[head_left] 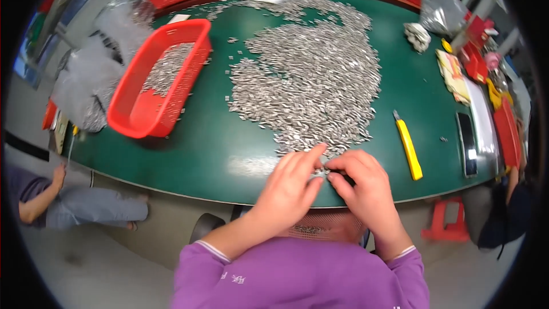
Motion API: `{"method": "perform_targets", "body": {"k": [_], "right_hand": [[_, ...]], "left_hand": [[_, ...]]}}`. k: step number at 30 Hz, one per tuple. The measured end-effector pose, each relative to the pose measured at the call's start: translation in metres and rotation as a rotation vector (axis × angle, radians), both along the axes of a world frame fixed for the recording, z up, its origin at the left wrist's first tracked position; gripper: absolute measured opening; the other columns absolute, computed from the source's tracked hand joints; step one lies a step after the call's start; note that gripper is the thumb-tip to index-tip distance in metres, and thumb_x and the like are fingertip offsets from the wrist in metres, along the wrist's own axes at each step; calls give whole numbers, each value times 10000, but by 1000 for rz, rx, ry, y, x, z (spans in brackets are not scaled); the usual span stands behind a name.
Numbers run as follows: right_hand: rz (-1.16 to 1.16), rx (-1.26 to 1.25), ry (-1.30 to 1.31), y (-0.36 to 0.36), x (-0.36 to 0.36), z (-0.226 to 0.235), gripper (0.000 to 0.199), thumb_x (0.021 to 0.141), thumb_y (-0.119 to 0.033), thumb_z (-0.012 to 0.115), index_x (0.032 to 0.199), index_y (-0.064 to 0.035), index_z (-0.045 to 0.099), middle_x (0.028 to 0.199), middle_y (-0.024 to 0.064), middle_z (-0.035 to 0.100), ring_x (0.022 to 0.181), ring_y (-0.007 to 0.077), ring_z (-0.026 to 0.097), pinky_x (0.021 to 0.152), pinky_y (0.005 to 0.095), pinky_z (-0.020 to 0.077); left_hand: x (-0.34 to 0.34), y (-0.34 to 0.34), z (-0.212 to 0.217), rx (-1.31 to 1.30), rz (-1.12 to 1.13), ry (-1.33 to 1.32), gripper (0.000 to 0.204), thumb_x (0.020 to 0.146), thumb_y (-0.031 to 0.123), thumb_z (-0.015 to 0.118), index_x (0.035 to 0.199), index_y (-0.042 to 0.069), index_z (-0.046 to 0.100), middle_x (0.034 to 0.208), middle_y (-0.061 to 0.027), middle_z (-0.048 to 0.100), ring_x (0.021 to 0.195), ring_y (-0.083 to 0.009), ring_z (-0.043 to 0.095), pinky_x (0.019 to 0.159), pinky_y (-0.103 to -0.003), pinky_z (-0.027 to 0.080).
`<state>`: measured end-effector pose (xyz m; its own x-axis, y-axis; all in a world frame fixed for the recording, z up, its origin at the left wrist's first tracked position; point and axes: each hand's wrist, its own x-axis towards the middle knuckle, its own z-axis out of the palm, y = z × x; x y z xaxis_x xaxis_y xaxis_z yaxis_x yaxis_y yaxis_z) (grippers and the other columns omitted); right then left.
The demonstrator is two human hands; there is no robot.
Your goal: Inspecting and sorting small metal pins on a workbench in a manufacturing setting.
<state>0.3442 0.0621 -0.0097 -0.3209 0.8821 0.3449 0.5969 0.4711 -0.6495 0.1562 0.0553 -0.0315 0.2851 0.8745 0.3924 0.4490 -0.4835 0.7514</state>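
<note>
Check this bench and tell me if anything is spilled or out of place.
Stray small metal pieces lie scattered on the green table between the big pile and the red basket. A yellow utility knife lies loose beside the right hand. Nothing looks damaged.

- The one view sits up on the person's head and looks steeply down over the near edge of the green-topped work table (211, 154).
- It is a wide fisheye: the table's edge bows, and black corners ring the frame.
- It is nearest the lower centre, where the left hand (289, 186) and right hand (366, 186) meet, with purple sleeves at the bottom edge.
- Facing away from the person, it reaches across the grey heap of small metal pieces (311, 74) to the far table edge at the top.
- The red plastic basket (134, 117) lies left of centre, the yellow utility knife (409, 149) at the right.
</note>
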Motion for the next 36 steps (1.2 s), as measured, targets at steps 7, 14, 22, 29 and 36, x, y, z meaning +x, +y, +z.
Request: {"method": "perform_targets", "body": {"k": [7,14,22,29,36], "right_hand": [[-3,-47,68,3,8,-2,191,829,-43,725,1015,-62,687,955,104,650,920,337,637,805,445,521],[31,-38,48,2,6,-1,179,826,-42,721,1001,-51,686,949,109,633,913,342,624,798,443,518],[70,-38,29,1,7,2,174,820,-36,714,991,-39,683,966,118,612,924,340,608,802,437,516],[89,13,14,0,8,-1,167,821,-30,704,987,-36,682,958,119,608,914,341,600,801,438,511],[92,14,63,2,6,-1,158,829,-18,689,986,-31,672,952,122,657,889,351,642,797,451,525]], "left_hand": [[2,2,3,-46,19,0,624,829,-81,667,1423,20,504,1040,-102,674,942,-231,639,855,-352,533],[5,1,4,-75,10,22,629,829,-67,672,1428,7,495,1028,-114,653,933,-266,619,832,-389,529],[5,0,6,-68,27,26,626,822,-72,673,1418,-8,495,997,-111,645,907,-262,609,824,-389,519],[4,1,6,-61,5,32,597,826,-67,674,1398,-12,511,986,-113,647,895,-271,608,816,-397,508],[4,-1,9,-82,25,16,573,846,-58,680,1394,2,522,999,-104,662,896,-245,621,822,-376,522]]}}
